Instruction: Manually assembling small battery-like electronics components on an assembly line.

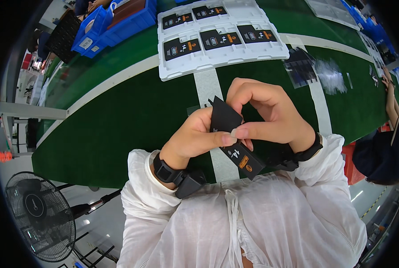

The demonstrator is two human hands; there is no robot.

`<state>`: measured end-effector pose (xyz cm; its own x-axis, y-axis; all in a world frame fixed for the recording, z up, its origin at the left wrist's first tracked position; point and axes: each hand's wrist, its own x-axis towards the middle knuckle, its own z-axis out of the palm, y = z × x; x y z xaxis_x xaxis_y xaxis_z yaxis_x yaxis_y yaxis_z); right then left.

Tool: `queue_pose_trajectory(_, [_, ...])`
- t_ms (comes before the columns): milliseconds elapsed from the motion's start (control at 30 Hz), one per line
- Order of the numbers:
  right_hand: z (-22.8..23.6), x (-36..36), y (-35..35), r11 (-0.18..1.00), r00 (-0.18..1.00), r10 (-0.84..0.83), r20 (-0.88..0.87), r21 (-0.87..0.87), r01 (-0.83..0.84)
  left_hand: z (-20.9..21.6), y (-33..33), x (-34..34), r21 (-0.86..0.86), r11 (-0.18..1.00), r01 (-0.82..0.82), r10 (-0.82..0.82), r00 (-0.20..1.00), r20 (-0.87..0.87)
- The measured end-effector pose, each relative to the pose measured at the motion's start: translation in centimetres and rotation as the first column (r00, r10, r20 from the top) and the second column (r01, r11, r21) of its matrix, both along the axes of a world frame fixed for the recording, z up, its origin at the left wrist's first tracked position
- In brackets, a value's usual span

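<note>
Black panel [231, 142]: pinched between both your hands, held up over the green surface [119, 116]
Left hand [195, 138]: gripping its middle
Right hand [264, 114]: clamped on top
Tray [217, 38]: further out, more panels

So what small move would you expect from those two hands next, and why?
Probably a small peel or press at the upper end of the black panel strip. Both hands grip it above the green belt: the left hand clamps its middle, and the right hand pinches its top corner. Similar strips already lie in the white moulded tray.
</note>
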<state>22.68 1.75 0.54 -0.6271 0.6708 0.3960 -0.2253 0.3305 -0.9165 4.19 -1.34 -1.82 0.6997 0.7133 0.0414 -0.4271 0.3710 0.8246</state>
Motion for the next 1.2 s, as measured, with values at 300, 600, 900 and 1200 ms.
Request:
queue_pose_trajectory(300, [-1.8,-2.4,0.5,0.931,0.963,0.17,-0.209,-0.285,-0.226,-0.4,-0.1,0.5,0.027,0.972,0.233,-0.234,0.952,0.196])
queue_pose_trajectory(600, [-3.2,-3.5,1.5,0.871,0.904,0.366,-0.22,-0.26,-0.417,0.1,-0.5,1.2,-0.079,0.963,0.257,-0.234,0.946,0.224])
queue_pose_trajectory(900, [-1.6,1.2,0.9,0.852,0.948,-0.311,-0.071,0.422,0.311,1.7,0.8,0.3,0.258,0.847,-0.464,0.444,0.886,0.135])
queue_pose_trajectory(1200, [-0.3,-1.0,-1.2,0.939,0.956,-0.291,0.033,0.2,0.279,3.0,1.6,-1.5,0.175,0.913,-0.37,0.368,0.929,0.041])
